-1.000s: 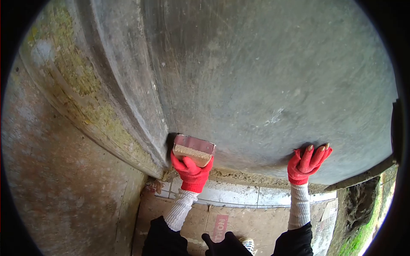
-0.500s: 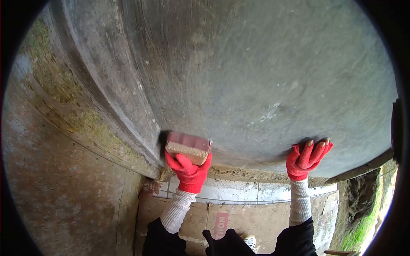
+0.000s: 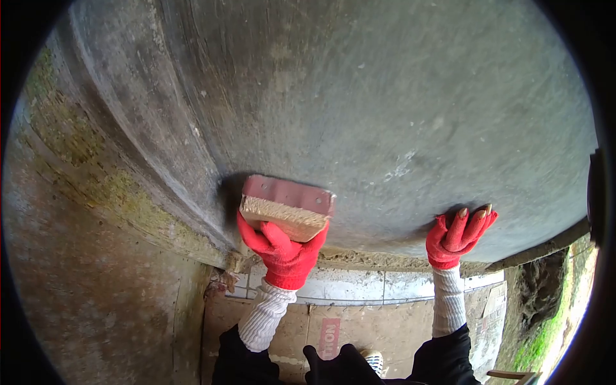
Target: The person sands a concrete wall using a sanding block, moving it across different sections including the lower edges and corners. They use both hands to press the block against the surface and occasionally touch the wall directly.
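Observation:
My left hand (image 3: 283,255), in a red glove, grips a wooden block (image 3: 285,213). A reddish-brown strip with small fastener marks covers the block's upper edge, like a sanding block, and a pale rough band runs below it. The block is at the lower left of a large grey, scuffed surface (image 3: 385,115), beside the ridged moulding (image 3: 138,135) on the left. My right hand (image 3: 457,237), in a red glove with bare fingertips, rests on the lower right of that surface. Its fingers are stretched out and it holds nothing.
White tiles (image 3: 353,285) line the foot of the grey surface. Flattened cardboard (image 3: 385,327) with red print covers the floor, where a striped shoe (image 3: 373,361) shows. A stained brown panel (image 3: 96,289) stands left; grass (image 3: 536,346) lies outside at right.
My left hand has brought the block slightly up the grey surface, and the block appears larger and nearer. The right hand stays in place while the view shifts a little.

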A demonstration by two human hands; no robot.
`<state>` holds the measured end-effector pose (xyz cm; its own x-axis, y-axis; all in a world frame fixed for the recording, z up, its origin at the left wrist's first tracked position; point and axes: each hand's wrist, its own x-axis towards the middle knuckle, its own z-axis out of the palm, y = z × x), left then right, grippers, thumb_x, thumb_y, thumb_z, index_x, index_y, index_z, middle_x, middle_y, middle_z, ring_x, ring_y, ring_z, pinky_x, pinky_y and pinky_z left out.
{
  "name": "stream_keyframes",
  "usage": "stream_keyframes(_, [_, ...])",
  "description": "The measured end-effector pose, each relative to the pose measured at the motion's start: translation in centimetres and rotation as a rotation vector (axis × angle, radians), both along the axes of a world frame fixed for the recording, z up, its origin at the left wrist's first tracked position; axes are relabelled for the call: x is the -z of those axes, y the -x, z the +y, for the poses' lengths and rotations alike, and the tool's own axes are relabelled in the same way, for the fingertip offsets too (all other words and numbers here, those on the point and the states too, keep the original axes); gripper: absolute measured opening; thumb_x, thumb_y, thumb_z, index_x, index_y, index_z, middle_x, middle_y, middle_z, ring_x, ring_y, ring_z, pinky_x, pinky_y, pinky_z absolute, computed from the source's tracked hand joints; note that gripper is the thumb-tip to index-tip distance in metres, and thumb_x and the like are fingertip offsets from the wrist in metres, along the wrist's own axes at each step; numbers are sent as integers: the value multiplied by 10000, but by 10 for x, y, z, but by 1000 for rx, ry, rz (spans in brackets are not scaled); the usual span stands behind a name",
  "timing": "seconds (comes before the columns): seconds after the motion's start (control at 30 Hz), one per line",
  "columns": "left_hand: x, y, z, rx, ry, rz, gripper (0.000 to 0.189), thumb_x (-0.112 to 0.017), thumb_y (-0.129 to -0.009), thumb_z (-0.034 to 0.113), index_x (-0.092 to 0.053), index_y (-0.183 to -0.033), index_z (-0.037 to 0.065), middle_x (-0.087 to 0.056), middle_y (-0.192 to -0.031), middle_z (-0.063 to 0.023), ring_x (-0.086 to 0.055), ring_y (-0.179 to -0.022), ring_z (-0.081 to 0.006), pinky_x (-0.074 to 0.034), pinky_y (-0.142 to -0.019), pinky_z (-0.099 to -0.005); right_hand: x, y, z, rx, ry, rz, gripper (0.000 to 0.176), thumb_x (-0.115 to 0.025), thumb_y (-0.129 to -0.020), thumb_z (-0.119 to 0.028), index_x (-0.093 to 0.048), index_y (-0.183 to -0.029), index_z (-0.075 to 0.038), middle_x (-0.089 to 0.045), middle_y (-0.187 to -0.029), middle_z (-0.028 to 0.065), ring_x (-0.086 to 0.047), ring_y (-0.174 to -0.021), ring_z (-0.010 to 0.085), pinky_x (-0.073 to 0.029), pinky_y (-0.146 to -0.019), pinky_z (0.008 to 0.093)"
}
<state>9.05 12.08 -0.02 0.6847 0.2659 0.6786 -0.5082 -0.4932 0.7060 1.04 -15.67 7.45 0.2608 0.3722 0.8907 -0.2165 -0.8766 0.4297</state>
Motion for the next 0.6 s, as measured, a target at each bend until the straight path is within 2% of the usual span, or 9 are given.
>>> stream_keyframes(0.07, [-9, 1, 0, -72, -175, -134, 1088, -840, -623, 360, -142, -1382, 13, -237, -1347, -203, -360, -1181, -295, -388, -929, -457, 0, 0, -1, -5, 8, 2, 462, -592, -877, -253, -449, -1269, -54, -290, -1431, 208, -364, -1258, 486, -272, -993, 694])
stream_keyframes(0.13, [38, -5, 2, 5, -118, -64, 1074, -846, -623, 342, -154, -1372, 7, -251, -1342, -189, -373, -1168, -285, -400, -926, -450, 0, -1, -2, -6, 4, -16, 464, -593, -875, -249, -448, -1270, -52, -291, -1430, 210, -364, -1257, 489, -271, -993, 694])
stream_keyframes(0.2, [61, -5, 4, 115, 75, 93, 1124, -845, -608, 335, -112, -1424, 91, -131, -1421, -257, -269, -1277, -433, -315, -967, -550, 2, 1, -1, 0, -11, 8, 466, -587, -877, -247, -444, -1277, -54, -292, -1429, 209, -361, -1261, 487, -269, -995, 693])
stream_keyframes(0.23, [42, -2, 0, 281, 461, 262, 1148, -848, -607, 331, -89, -1430, 78, -99, -1432, -257, -237, -1291, -431, -287, -987, -554, 3, 2, -1, 4, -15, 10, 466, -587, -877, -247, -444, -1277, -54, -292, -1429, 209, -361, -1261, 487, -269, -995, 693])
stream_keyframes(0.27, [29, 0, -1, 283, 463, 266, 1148, -848, -607, 331, -89, -1430, 78, -99, -1432, -257, -237, -1291, -431, -287, -987, -554, 2, 1, -1, 3, -9, 5, 472, -586, -877, -247, -440, -1282, -54, -290, -1432, 206, -357, -1265, 485, -267, -997, 692])
stream_keyframes(0.33, [3, 2, -1, 31, 10, -28, 1061, -846, -644, 327, -134, -1400, 110, -234, -1369, -192, -379, -1188, -326, -413, -905, -451, 1, 0, -1, 1, 1, 4, 478, -584, -877, -246, -437, -1288, -54, -287, -1435, 203, -352, -1268, 483, -265, -999, 691])
stream_keyframes(0.37, [-19, 2, 0, -57, -100, -135, 1091, -866, -613, 302, -126, -1404, 178, -202, -1386, -225, -354, -1203, -369, -403, -905, -479, 1, 1, 0, -3, 0, 7, 481, -585, -876, -247, -437, -1290, -52, -286, -1435, 206, -354, -1267, 482, -266, -999, 691])
stream_keyframes(0.53, [5, -3, 7, -19, -211, -160, 1146, -877, -590, 307, -88, -1413, 202, -186, -1388, -249, -343, -1206, -393, -399, -902, -497, 1, 1, -2, -9, -1, -6, 489, -589, -875, -247, -435, -1294, -47, -284, -1435, 219, -360, -1264, 482, -272, -996, 691])
stream_keyframes(0.6, [41, -6, 8, 168, 51, 115, 1151, -840, -619, 309, -69, -1432, 45, -107, -1430, -257, -217, -1304, -407, -266, -1009, -540, 0, 0, 1, -10, 5, -10, 487, -589, -876, -250, -436, -1292, -47, -285, -1433, 222, -363, -1263, 479, -278, -992, 692])
